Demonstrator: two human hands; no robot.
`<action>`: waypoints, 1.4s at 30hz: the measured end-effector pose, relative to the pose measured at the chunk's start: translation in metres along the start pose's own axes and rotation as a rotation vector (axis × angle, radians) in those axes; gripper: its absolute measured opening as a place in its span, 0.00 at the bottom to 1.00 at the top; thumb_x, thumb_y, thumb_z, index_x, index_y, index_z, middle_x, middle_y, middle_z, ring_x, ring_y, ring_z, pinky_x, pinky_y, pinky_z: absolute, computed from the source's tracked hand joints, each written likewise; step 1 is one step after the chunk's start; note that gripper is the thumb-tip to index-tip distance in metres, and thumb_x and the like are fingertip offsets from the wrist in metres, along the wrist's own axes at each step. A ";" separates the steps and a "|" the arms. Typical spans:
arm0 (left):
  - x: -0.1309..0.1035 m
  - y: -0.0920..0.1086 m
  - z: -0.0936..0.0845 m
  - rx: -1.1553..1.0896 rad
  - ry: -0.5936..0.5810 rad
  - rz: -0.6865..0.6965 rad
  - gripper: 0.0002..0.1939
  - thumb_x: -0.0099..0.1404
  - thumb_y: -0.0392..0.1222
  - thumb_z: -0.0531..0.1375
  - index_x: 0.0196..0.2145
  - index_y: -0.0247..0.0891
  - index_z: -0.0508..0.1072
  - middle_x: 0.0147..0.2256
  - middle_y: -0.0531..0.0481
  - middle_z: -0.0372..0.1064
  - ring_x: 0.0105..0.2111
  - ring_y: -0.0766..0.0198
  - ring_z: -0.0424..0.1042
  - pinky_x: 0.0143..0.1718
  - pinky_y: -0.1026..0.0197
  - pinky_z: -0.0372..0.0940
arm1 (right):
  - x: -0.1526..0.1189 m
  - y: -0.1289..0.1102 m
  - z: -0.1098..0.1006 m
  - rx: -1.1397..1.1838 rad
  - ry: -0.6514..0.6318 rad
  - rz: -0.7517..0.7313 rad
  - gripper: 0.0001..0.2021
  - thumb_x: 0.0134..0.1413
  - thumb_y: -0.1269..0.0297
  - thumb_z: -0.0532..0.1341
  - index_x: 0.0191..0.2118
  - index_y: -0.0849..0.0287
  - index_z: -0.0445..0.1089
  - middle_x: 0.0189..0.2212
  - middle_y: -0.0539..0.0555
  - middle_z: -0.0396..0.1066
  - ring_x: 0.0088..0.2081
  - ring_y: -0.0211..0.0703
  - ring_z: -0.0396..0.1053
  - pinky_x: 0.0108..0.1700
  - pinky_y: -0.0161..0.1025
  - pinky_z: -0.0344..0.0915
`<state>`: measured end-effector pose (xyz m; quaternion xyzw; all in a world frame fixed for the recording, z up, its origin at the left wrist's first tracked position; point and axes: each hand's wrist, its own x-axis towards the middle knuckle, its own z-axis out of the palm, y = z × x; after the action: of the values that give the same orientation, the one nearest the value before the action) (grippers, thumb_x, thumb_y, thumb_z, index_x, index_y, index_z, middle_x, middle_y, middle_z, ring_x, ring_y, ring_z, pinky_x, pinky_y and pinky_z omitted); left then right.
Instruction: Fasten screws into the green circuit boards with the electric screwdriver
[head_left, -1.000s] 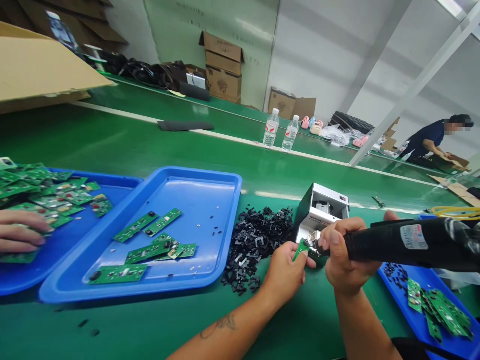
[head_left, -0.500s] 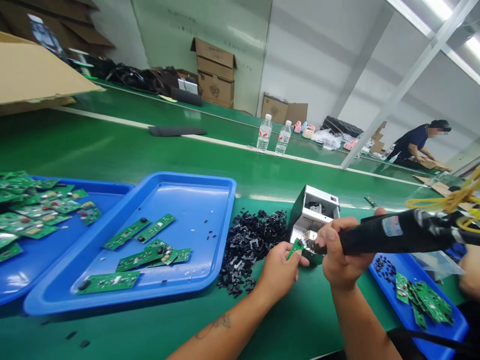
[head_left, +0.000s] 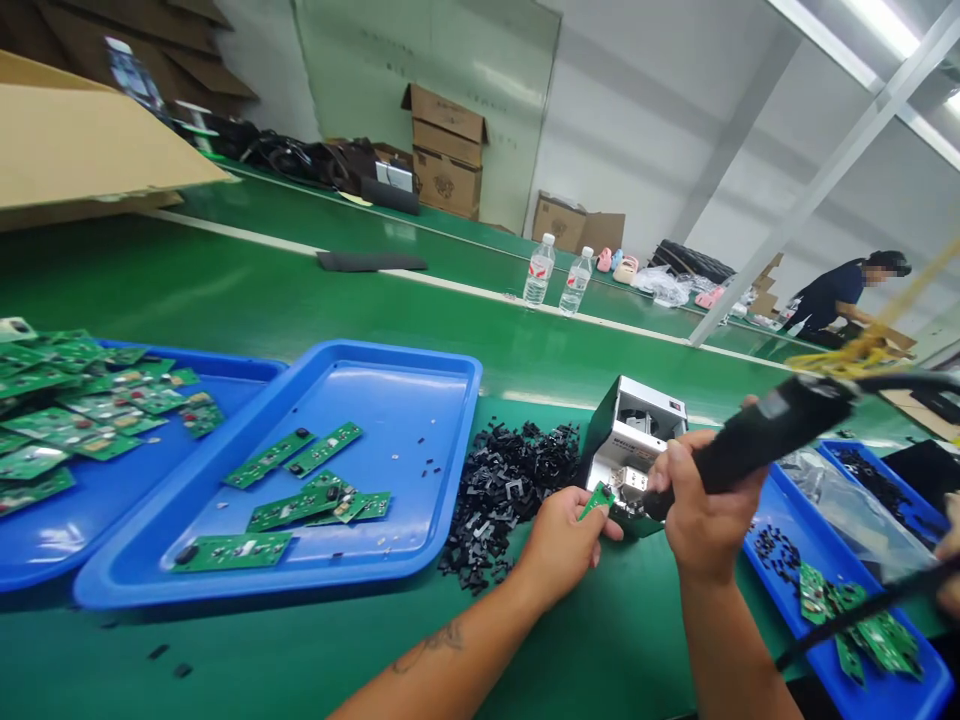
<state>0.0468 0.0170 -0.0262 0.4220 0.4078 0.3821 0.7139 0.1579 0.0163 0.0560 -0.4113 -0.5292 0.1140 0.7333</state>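
Observation:
My left hand (head_left: pixel 562 540) is closed around a small green circuit board (head_left: pixel 598 500), most of it hidden by the fingers. In my right hand (head_left: pixel 709 510) is a black electric screwdriver (head_left: pixel 772 432), tilted with its corded rear end raised to the right. Its front end points at a small white and black screw feeder (head_left: pixel 651 405) standing just beyond both hands. Whether the tip touches the feeder, I cannot tell. A heap of small black plastic parts (head_left: pixel 510 490) lies beside the feeder, left of it and beyond my left hand.
A blue tray (head_left: pixel 420 375) with several circuit boards lies left; another blue tray (head_left: pixel 255 372) piled with boards overlaps it. At right, a blue tray (head_left: pixel 919 690) holds boards and black bits. Two water bottles (head_left: pixel 538 272) stand behind. A person (head_left: pixel 832 295) works far right.
The screwdriver has tilted, its rear end rising. My left hand keeps the circuit board near the feeder. The whole view has shifted slightly, showing more at the left.

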 end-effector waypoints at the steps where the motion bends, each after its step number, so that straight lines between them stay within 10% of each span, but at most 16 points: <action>1: 0.000 0.000 0.000 -0.002 0.001 -0.004 0.07 0.63 0.43 0.60 0.34 0.37 0.67 0.29 0.47 0.79 0.13 0.73 0.58 0.17 0.67 0.51 | 0.001 -0.004 0.003 0.025 0.033 -0.043 0.22 0.59 0.70 0.66 0.55 0.47 0.60 0.27 0.39 0.64 0.19 0.31 0.64 0.23 0.33 0.68; 18: -0.003 0.009 0.000 -0.035 0.014 -0.064 0.06 0.63 0.40 0.61 0.31 0.38 0.69 0.19 0.57 0.70 0.12 0.73 0.55 0.17 0.66 0.50 | -0.002 0.006 0.026 0.038 0.008 -0.128 0.30 0.61 0.71 0.63 0.65 0.45 0.54 0.29 0.40 0.64 0.21 0.31 0.66 0.24 0.34 0.70; 36: 0.000 0.007 -0.002 -0.045 -0.013 -0.062 0.06 0.62 0.42 0.60 0.33 0.38 0.66 0.29 0.48 0.79 0.12 0.74 0.57 0.16 0.67 0.49 | -0.001 0.011 0.025 0.031 -0.053 -0.088 0.38 0.61 0.71 0.63 0.69 0.41 0.45 0.30 0.40 0.64 0.21 0.32 0.66 0.25 0.35 0.69; 42: -0.003 0.010 -0.001 -0.024 0.002 -0.066 0.03 0.62 0.38 0.59 0.32 0.39 0.67 0.17 0.58 0.69 0.10 0.73 0.53 0.16 0.67 0.49 | -0.006 0.008 0.030 0.049 -0.125 -0.063 0.37 0.59 0.69 0.64 0.68 0.44 0.47 0.29 0.40 0.63 0.22 0.31 0.63 0.27 0.35 0.68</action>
<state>0.0429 0.0181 -0.0164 0.3994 0.4175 0.3635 0.7308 0.1315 0.0328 0.0492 -0.3685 -0.5839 0.1293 0.7118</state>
